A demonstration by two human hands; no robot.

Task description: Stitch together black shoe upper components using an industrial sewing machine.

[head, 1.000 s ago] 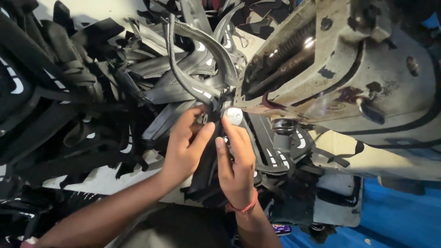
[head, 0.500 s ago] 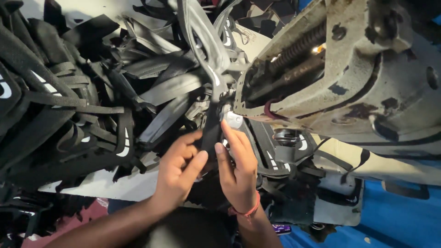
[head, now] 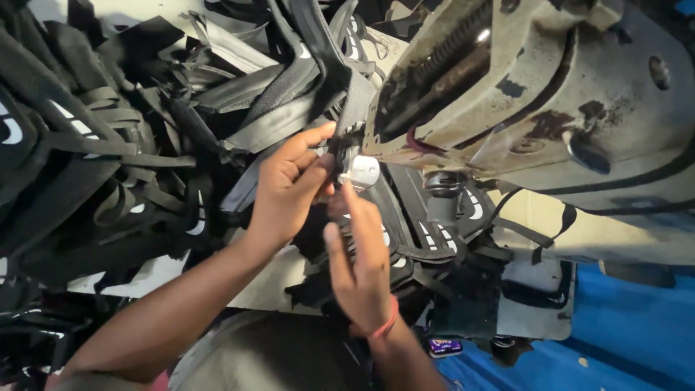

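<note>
On a table [head: 557, 318] heaped with black straps [head: 108, 159], the left hand [head: 289, 188] pinches a black strap piece [head: 339, 148] at twelve o'clock of the right hand [head: 362, 268], whose fingers are loosely open.

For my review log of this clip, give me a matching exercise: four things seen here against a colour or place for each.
Things:
1. left hand
2. right hand
3. sewing machine
4. wristband

Descriptions:
A. worn cream metal, upper right
B. red, round the right wrist
C. pinching a black strap by the machine's foot
D. lower, fingers pointing up toward the small white piece

Pairs: 1-C, 2-D, 3-A, 4-B
</note>
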